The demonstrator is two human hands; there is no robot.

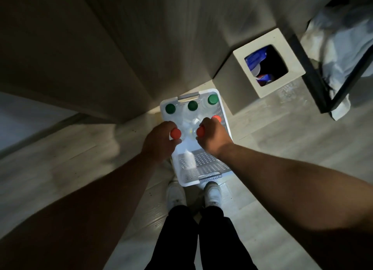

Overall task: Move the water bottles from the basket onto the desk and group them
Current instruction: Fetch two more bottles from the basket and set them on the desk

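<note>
A white perforated basket (201,168) sits on the floor in front of my feet. At its far end stand three clear bottles with green caps (192,105). My left hand (159,142) grips the neck of a red-capped bottle (175,133) at the basket's left side. My right hand (212,136) grips another red-capped bottle (200,131). A third red cap (217,118) shows just behind my right hand's fingers. The near half of the basket holds no bottles. The desk top is not clearly in view.
A beige panel (90,57) rises at the left, right beside the basket. A square bin (268,61) with blue items inside stands at the right. A dark metal frame (308,67) with pale cloth is further right. My white shoes (212,195) touch the basket's near edge.
</note>
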